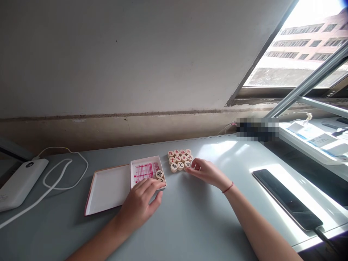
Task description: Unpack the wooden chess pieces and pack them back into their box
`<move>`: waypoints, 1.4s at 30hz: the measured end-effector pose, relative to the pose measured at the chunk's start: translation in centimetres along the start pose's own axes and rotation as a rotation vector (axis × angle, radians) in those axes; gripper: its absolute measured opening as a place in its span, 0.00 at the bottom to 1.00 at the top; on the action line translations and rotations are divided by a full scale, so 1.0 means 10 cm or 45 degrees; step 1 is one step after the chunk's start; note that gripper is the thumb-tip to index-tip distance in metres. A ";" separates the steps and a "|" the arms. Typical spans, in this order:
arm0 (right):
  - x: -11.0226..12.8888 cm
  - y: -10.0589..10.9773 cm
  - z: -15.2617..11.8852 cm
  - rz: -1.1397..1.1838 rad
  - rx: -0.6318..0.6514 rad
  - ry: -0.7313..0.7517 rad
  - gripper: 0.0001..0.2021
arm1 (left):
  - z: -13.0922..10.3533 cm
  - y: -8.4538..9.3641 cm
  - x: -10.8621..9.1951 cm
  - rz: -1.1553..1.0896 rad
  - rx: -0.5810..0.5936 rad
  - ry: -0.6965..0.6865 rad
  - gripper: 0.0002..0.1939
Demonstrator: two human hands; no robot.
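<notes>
A shallow white box (148,160) with its attached lid (108,188) folded out to the left lies on the grey desk. Inside it are a printed sheet with red lines (144,170) and a few xiangqi pieces, one a black-lettered piece (159,174). My left hand (141,197) rests over the box's front edge, fingers stretched and thumb apart, partly covering another piece. To the right of the box, round xiangqi pieces (181,158) stand in stacked rows, red-lettered behind and black-lettered in front. My right hand (206,172) curls its fingers and thumb around the front row's rightmost piece (187,164).
A white power bank (23,185) with a looping white cable (58,177) lies at the left. On the right are a phone (288,199) plugged into a dark cable and a white shelf (312,145) on a metal frame. A wall (122,72) rises behind the desk.
</notes>
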State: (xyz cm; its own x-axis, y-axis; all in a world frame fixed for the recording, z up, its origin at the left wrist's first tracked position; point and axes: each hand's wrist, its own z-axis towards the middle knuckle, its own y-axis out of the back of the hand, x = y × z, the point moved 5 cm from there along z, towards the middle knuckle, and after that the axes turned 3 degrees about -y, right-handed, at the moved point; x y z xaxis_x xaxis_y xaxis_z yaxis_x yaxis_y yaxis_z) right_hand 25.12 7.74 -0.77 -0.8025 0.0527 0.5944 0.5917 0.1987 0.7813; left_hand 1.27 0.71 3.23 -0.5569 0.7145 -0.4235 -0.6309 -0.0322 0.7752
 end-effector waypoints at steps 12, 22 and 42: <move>0.22 0.00 -0.14 -0.383 -0.106 0.209 0.12 | -0.06 0.21 0.14 0.215 -0.035 -0.080 0.11; 0.24 -0.08 -0.13 -0.478 -0.163 0.289 0.04 | -0.15 0.18 0.29 0.251 0.009 0.005 0.10; 0.87 -0.78 -0.35 -0.356 -0.137 0.681 0.17 | 0.30 -0.23 0.45 0.351 0.458 0.575 0.17</move>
State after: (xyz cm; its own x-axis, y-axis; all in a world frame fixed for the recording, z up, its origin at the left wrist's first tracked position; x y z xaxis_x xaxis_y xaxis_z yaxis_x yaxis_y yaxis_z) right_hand 13.84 3.22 -1.04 -0.7952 -0.4913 0.3554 0.3909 0.0326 0.9198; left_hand 1.86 6.13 0.97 -0.8953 0.3457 -0.2808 -0.2547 0.1198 0.9596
